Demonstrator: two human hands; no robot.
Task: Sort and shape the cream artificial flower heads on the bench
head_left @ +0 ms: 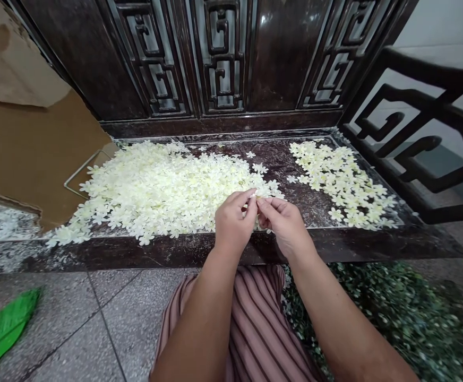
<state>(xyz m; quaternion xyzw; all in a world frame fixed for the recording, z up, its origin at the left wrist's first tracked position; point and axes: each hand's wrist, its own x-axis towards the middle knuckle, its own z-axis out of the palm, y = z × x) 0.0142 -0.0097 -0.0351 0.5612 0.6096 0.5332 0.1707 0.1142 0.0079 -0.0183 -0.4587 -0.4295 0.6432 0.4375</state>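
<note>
A dark bench point(279, 154) bears loose white flowers point(168, 185).

You are seeing no readable text, label, brand, number or sign: the brown cardboard point(28, 146) at your left is showing no legible print, the dark wooden back point(283, 58) is bearing geometric patterns rather than letters, and the green-and-red item point(10, 321) on the floor point(76, 339) is displaying no wording you can make out.
</note>
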